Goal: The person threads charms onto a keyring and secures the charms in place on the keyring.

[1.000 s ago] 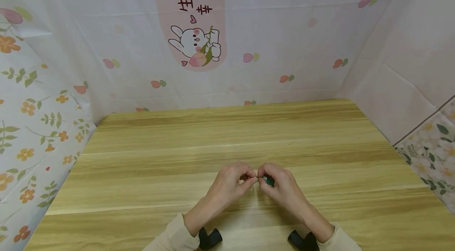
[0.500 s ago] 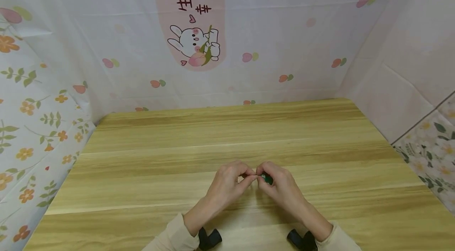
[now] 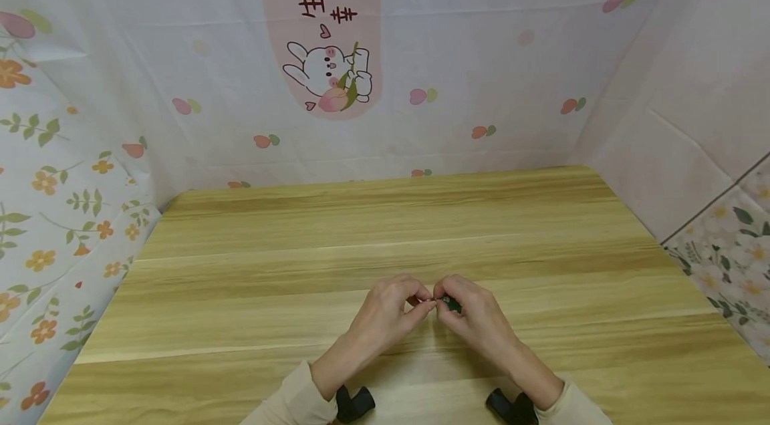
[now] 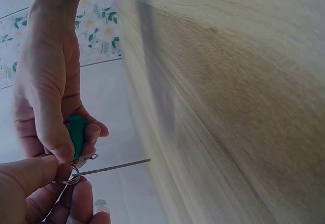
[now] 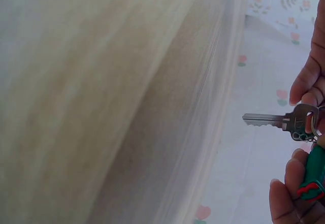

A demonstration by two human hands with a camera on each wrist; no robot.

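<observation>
Both hands meet close over the wooden table, fingertips almost touching. My left hand (image 3: 388, 308) pinches a metal split ring (image 4: 66, 182) between thumb and fingers. A silver key (image 5: 266, 119) hangs on that ring, its toothed blade sticking out past the fingers in the right wrist view and showing edge-on in the left. My right hand (image 3: 475, 311) holds a green keychain charm (image 4: 77, 132) with red trim, its fingers curled round it and hiding part of it. A short metal chain (image 4: 84, 159) on the charm lies right at the ring.
The wood-grain table (image 3: 289, 244) spreads out ahead and to both sides. A white printed cloth (image 3: 469, 57) hangs behind it, with more patterned cloth (image 3: 66, 211) along the left. Black wrist mounts (image 3: 356, 405) show under both sleeves.
Both hands stay in nearly the same place, with only slight finger shifts at the ring. The green charm remains in the right hand.
</observation>
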